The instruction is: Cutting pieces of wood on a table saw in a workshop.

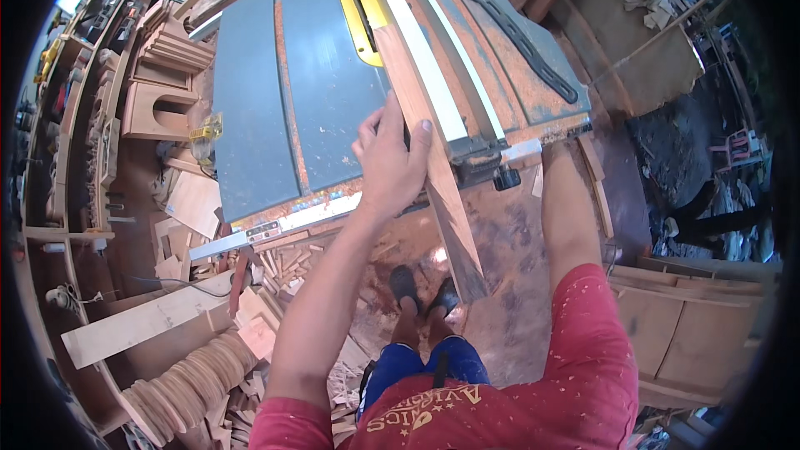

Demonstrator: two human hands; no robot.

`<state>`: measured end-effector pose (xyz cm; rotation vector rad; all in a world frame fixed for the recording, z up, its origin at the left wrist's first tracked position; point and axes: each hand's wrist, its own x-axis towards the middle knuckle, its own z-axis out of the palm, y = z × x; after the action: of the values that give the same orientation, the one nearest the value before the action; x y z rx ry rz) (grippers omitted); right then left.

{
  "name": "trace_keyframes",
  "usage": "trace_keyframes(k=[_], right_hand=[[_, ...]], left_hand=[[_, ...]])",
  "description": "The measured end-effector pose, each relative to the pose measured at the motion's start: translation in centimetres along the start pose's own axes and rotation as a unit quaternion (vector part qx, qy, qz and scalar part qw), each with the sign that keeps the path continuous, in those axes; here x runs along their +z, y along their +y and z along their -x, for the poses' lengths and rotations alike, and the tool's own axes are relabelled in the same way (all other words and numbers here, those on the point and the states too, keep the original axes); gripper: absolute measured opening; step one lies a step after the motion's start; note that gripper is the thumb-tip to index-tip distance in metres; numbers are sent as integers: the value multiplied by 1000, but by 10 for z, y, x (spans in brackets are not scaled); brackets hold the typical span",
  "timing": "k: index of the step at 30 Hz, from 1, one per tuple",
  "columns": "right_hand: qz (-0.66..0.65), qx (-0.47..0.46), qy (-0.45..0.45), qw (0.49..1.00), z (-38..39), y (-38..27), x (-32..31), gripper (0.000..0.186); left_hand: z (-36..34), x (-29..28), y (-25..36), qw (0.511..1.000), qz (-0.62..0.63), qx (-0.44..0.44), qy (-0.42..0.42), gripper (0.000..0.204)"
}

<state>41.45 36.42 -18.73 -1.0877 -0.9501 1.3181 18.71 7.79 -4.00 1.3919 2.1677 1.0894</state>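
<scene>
My left hand (392, 160) grips a long wooden board (447, 204), with the thumb on its top face and the fingers at its left side. The board lies along the silver fence (432, 87) of a table saw (325, 75), and its near end juts past the table's front edge toward me. Its far end reaches the yellow insert (371, 0) around the blade slot; I cannot make out the blade. My right forearm (568, 208) reaches to the front edge right of the fence's black knob (506, 177). The table hides my right hand.
Sawdust covers the table's right part, where a black slotted bar (533, 46) lies. Wood offcuts (287, 271) litter the floor at left, near a row of round wooden pieces (192, 379). Shelves (83, 142) line the far left. Wooden panels (683, 325) stand at right.
</scene>
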Motion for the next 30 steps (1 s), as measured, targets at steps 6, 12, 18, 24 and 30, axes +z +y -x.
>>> trace_keyframes(k=[6, 12, 18, 24, 30], right_hand=[[426, -2, -14, 905, 31, -9, -45, 49], [-160, 279, -126, 938, 174, -34, -30, 35], [54, 294, -353, 887, 169, -40, -18, 32], [199, 220, -231, 927, 178, -50, -4, 14], [377, 48, -236, 894, 190, -59, 9, 27]], left_hand=[[-2, 2, -7, 1000, 6, 17, 9, 65], [2, -3, -6, 1000, 5, 1, 20, 68], [-1, 3, -10, 1000, 14, -12, 8, 67], [-9, -3, -4, 1000, -18, 8, 13, 62], [-19, 3, -33, 994, 49, 86, 49, 53]])
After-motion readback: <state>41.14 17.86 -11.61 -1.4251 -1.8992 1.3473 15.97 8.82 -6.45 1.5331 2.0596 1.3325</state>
